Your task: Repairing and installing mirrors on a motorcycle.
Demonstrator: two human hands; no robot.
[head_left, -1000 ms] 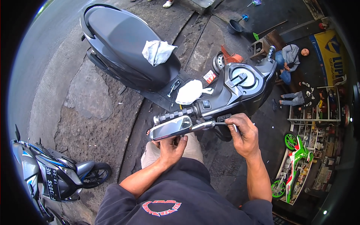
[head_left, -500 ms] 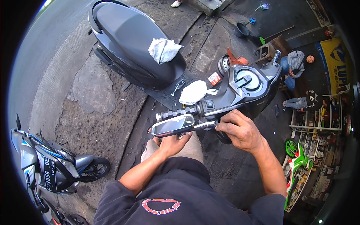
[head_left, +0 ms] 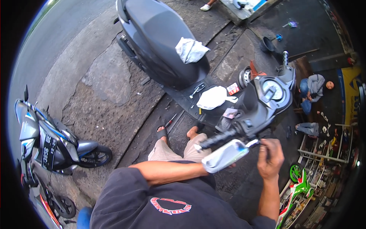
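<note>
A chrome-edged rectangular mirror on a stem sits beside the dark scooter's left handlebar grip. My left hand is mostly hidden beneath the mirror; only a little of it shows at the lower edge. At the outer end of the mirror stem, my right hand has its fingers closed, on what is too blurred to make out. Behind the grip are the instrument cluster and a white bundle on the footboard, with a pale cloth on the seat.
A motorcycle stands at the left, by the road. An orange part and wheel, a black bucket and a seated person are right of the scooter. A shelf rack and green small bike line the right.
The mirror has moved right and down, tilting steeply. My left forearm has swung rightward with it, the hand going out of sight beneath. My right hand moved right, and the view shifted.
</note>
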